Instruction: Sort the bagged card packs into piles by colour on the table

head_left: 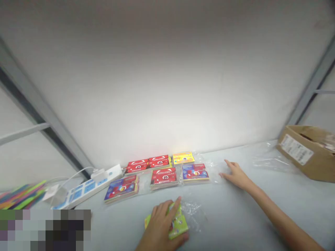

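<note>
My left hand [163,225] lies over a green packet of cards or booklets [180,225] at the front of the grey table, its fingers and thumb around the packet. Clear plastic wrap [195,212] sticks out to the packet's right. My right hand [235,174] reaches over the table with thumb and fingers apart and nothing between them. Just left of it is a blue and red packet [195,172] in clear plastic. Beside that are a red packet [164,176] and, behind, a yellow packet [183,158].
Two red packets [148,163] lie near the wall, with another blue and red packet [122,188] at the left. A white power strip [89,188] with plugs sits further left. An open cardboard box [309,153] stands at the right, beside clear plastic bags [267,160].
</note>
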Available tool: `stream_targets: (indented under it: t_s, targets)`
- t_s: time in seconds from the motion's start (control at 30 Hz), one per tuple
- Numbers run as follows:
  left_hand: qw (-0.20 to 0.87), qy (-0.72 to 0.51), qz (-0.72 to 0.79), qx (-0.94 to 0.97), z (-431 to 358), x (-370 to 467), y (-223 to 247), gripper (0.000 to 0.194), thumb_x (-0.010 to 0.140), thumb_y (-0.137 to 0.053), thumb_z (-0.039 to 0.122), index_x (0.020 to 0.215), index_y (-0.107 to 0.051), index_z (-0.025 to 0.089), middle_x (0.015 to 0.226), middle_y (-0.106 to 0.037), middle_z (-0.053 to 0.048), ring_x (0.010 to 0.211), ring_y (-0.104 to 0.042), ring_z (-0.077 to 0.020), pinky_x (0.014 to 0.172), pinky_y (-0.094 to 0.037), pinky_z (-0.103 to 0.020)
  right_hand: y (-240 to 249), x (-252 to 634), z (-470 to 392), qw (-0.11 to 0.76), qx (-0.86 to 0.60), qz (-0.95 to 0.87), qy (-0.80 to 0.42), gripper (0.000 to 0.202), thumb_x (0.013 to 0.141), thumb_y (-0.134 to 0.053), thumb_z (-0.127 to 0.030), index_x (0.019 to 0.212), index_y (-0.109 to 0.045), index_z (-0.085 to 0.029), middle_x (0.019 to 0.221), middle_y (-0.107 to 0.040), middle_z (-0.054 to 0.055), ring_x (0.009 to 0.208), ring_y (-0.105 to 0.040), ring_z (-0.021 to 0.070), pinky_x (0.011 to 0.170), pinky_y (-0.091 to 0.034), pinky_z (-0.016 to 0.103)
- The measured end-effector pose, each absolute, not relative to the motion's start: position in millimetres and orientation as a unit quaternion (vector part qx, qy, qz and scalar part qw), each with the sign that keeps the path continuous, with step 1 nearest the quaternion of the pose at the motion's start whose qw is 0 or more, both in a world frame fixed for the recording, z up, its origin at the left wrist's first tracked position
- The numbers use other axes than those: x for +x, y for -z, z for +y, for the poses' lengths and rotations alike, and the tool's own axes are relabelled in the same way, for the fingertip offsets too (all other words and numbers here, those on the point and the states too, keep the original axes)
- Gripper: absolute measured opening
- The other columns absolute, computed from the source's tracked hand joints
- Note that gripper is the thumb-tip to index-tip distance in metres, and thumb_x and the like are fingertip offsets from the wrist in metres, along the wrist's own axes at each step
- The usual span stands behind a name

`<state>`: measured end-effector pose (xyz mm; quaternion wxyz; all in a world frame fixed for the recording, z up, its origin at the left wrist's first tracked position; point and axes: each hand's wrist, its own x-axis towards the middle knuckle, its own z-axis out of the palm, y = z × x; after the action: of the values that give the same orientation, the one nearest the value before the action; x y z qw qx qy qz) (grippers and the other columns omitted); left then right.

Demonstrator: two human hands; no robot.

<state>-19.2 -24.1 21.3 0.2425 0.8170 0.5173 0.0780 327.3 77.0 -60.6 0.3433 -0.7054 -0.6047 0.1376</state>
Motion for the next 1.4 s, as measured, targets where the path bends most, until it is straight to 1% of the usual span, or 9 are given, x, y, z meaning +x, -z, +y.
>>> stream_targets:
  t_s: [0.13,0.27,0.33,0.4,0.53,0.8,1.03,1.27,1.4]
  targets:
    - [0.243,-0.078,0.519,0.816,-24,-18,-23,0.074,0.071,-0.064,0.039,0.135,-0.029,0.03,0.129,-0.044,-0.005,0.116,-0.037,-0.0276,0.1,-0.028,-0.042,57,324,85,0.296,-0.69,-0.65,-0.118,0.033,0.074,-0.053,-0.035,0.098,-0.062,-0.015,0.097,-0.058,0.011,0.09,-0.058,0.0235,0.084,-0.042,0.032]
    - [0.243,-0.067,0.522,0.815,-25,-18,-24,0.074,0.071,-0.064,0.04,0.135,-0.029,0.029,0.13,-0.044,-0.006,0.116,-0.037,-0.0283,0.1,-0.028,-0.043,54,322,84,0.248,-0.681,-0.681,-0.107,0.023,0.08,-0.047,-0.023,0.095,-0.063,-0.014,0.084,-0.058,0.007,0.079,-0.058,0.0187,0.076,-0.045,0.029]
    - [0.241,-0.062,0.522,0.816,-25,-18,-24,0.074,0.071,-0.063,0.04,0.136,-0.027,0.029,0.131,-0.043,-0.006,0.117,-0.036,-0.0282,0.1,-0.027,-0.043,53,321,82,0.226,-0.679,-0.691,-0.101,0.02,0.083,-0.046,-0.02,0.094,-0.062,-0.015,0.083,-0.059,0.006,0.077,-0.057,0.016,0.075,-0.045,0.029]
    - [0.239,-0.06,0.522,0.817,-24,-17,-25,0.074,0.072,-0.062,0.04,0.136,-0.027,0.029,0.132,-0.042,-0.006,0.119,-0.035,-0.0282,0.101,-0.027,-0.043,53,319,80,0.206,-0.682,-0.695,-0.097,0.017,0.085,-0.047,-0.022,0.094,-0.06,-0.016,0.088,-0.06,0.004,0.079,-0.058,0.0148,0.076,-0.046,0.032]
    - [0.238,-0.063,0.522,0.817,-24,-18,-25,0.075,0.07,-0.063,0.04,0.136,-0.028,0.028,0.132,-0.042,-0.006,0.118,-0.035,-0.0285,0.101,-0.027,-0.043,54,317,76,0.162,-0.693,-0.696,-0.094,0.02,0.085,-0.051,-0.03,0.097,-0.057,-0.015,0.097,-0.061,0.003,0.082,-0.059,0.0151,0.074,-0.049,0.036]
    - [0.228,-0.081,0.515,0.822,-26,-20,-22,0.073,0.071,-0.063,0.042,0.135,-0.028,0.032,0.131,-0.044,-0.005,0.116,-0.038,-0.0288,0.099,-0.03,-0.043,57,320,71,0.105,-0.693,-0.706,-0.1,0.022,0.085,-0.051,-0.03,0.101,-0.057,-0.016,0.102,-0.061,0.005,0.085,-0.06,0.0158,0.074,-0.05,0.036]
    - [0.231,-0.089,0.506,0.826,-27,-21,-21,0.072,0.072,-0.063,0.044,0.135,-0.029,0.032,0.129,-0.044,-0.005,0.116,-0.038,-0.0279,0.099,-0.03,-0.043,61,322,68,0.165,-0.698,-0.691,-0.085,0.023,0.086,-0.05,-0.029,0.105,-0.056,-0.018,0.107,-0.059,0.005,0.088,-0.059,0.0164,0.076,-0.05,0.036]
    - [0.229,-0.097,0.503,0.827,-30,-19,-24,0.071,0.072,-0.063,0.042,0.134,-0.03,0.032,0.128,-0.045,-0.005,0.115,-0.039,-0.0282,0.098,-0.03,-0.044,62,326,58,0.263,-0.69,-0.67,-0.081,0.02,0.088,-0.044,-0.026,0.084,-0.062,-0.019,0.085,-0.063,0.004,0.079,-0.059,0.0159,0.076,-0.047,0.033]
    - [0.239,-0.102,0.499,0.827,-30,-20,-26,0.071,0.072,-0.063,0.043,0.135,-0.03,0.03,0.127,-0.046,-0.006,0.114,-0.04,-0.0273,0.098,-0.031,-0.044,60,324,57,0.334,-0.69,-0.635,-0.097,0.018,0.083,-0.045,-0.025,0.086,-0.062,-0.019,0.087,-0.064,0.006,0.083,-0.059,0.0189,0.08,-0.044,0.035]
